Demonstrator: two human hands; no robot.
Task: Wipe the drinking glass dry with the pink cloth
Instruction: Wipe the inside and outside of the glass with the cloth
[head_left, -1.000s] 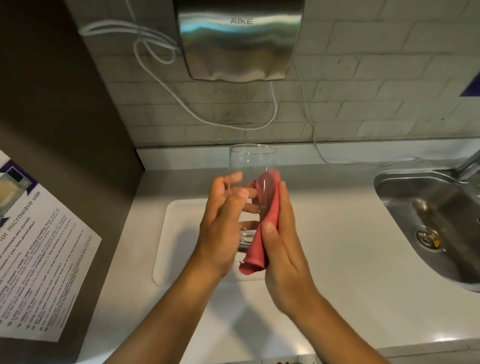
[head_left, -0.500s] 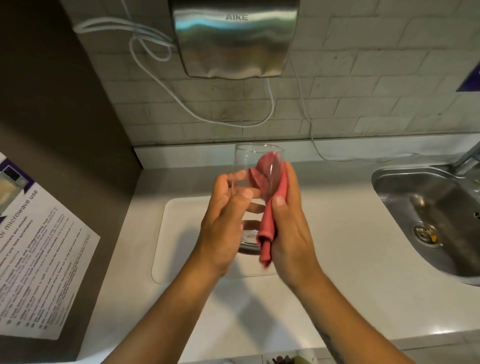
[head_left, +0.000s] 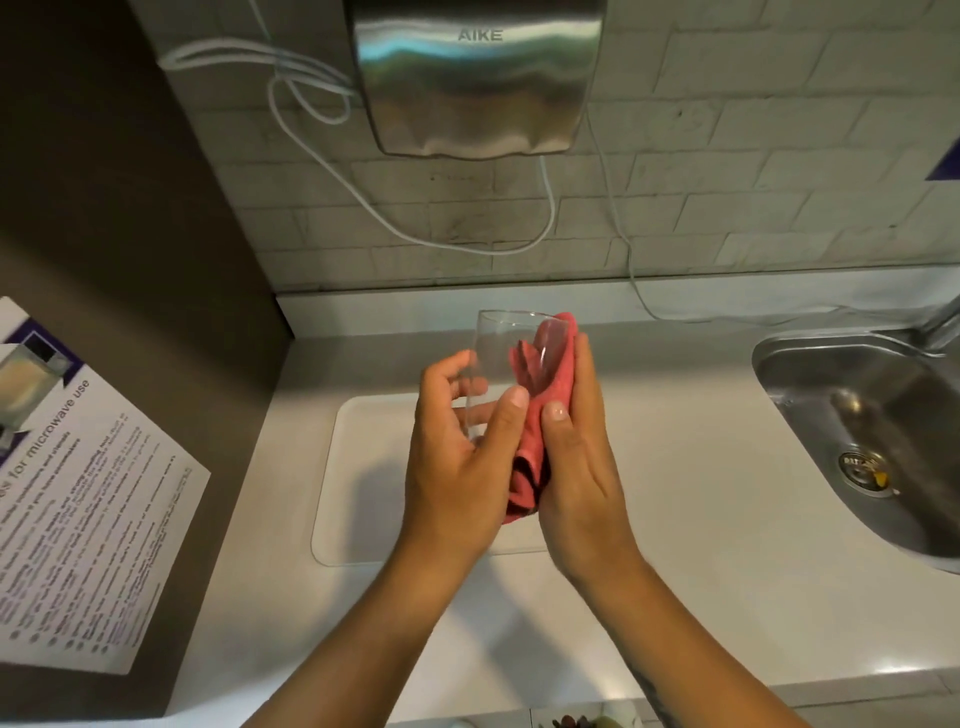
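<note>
White counter (head_left: 701, 519) under a tiled wall; steel hand dryer (head_left: 475, 78) marked "AIKE"; sink (head_left: 852, 415) at right; notice (head_left: 78, 493) at left, legible words "for microwave use". Drinking glass (head_left: 498, 364) held upright above the counter; left hand (head_left: 462, 467) curled round its lower body, thumb across the front; right hand (head_left: 576, 467) fingers closed, pressing pink cloth (head_left: 545, 410) against the glass's right wall up to the rim.

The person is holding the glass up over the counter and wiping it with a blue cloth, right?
Not quite. In the head view the cloth is pink, not blue. The rest holds: the left hand grips the glass above the counter while the right hand presses the cloth against it.
</note>
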